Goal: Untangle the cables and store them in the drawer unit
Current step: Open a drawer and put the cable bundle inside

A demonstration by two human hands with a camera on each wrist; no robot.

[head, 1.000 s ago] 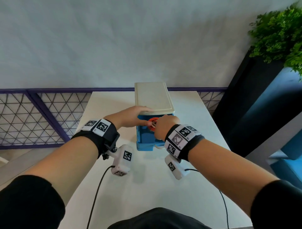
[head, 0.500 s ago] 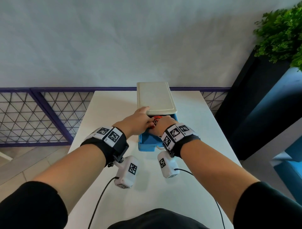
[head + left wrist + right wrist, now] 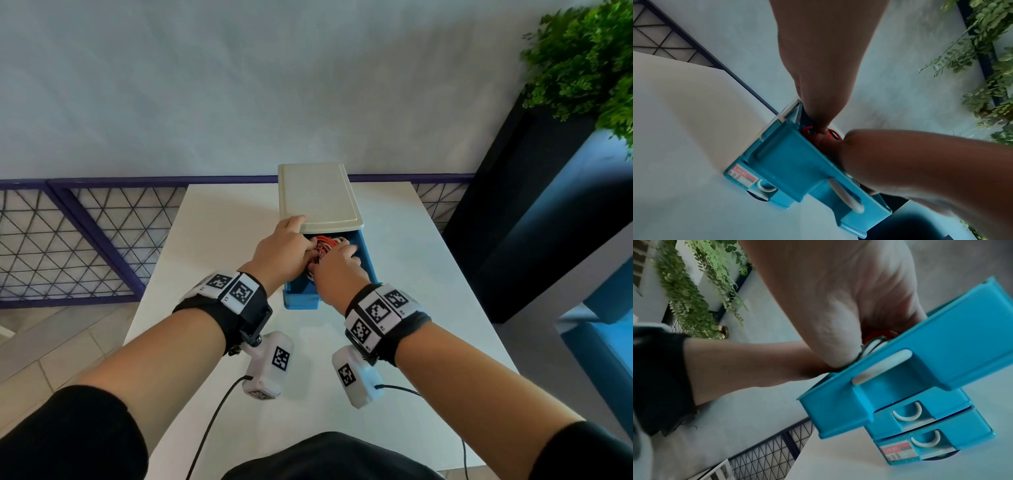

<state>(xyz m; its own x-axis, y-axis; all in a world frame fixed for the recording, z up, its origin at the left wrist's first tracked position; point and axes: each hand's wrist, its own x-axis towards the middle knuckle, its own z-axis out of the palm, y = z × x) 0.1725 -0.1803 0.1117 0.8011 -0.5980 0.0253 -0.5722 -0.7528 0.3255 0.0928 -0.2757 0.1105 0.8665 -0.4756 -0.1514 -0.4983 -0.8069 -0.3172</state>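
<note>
An office-like interior: white table (image 3: 428,274), wire-mesh partition (image 3: 68,246), dark planter (image 3: 534,192) with greenery.

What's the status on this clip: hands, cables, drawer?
Both hands in the open top drawer: left hand and right hand on the cables. Grip hidden. Lower drawers closed. Nothing in the way.
</note>
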